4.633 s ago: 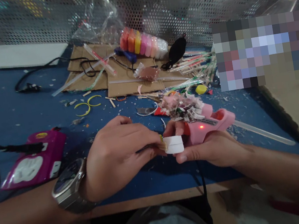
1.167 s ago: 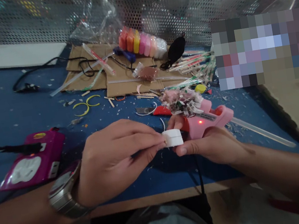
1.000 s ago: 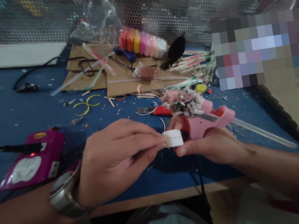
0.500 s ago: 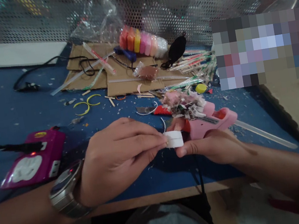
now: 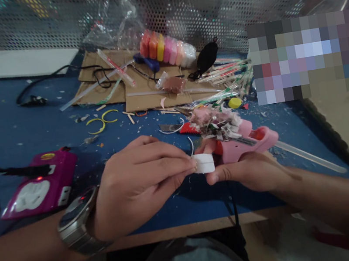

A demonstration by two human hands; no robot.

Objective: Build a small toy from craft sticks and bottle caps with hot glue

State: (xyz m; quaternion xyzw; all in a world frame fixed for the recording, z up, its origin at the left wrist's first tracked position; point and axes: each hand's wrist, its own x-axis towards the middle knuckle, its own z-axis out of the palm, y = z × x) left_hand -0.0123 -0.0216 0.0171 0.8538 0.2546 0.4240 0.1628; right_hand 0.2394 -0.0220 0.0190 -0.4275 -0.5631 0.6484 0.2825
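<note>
Between the fingertips of my left hand (image 5: pixel 145 179) is a small white piece (image 5: pixel 205 163) with a line across it. My right hand (image 5: pixel 243 170) is closed round a pink glue gun (image 5: pixel 246 145), whose nozzle end is hidden near the white piece. Just beyond the glue gun lies a heap of pink and grey scraps (image 5: pixel 214 119). A red-handled cutter (image 5: pixel 189 128) rests on the blue table to the left of that heap, beside a thin white curved strip (image 5: pixel 173 130).
A purple power socket (image 5: pixel 42 182) with a black cable stands at the left. Behind are cardboard sheets (image 5: pixel 104 88), colored clay packs (image 5: pixel 164 49), wrapped sticks (image 5: pixel 231 70) and a white board (image 5: pixel 14 63). More cardboard (image 5: pixel 347 134) lies at the right.
</note>
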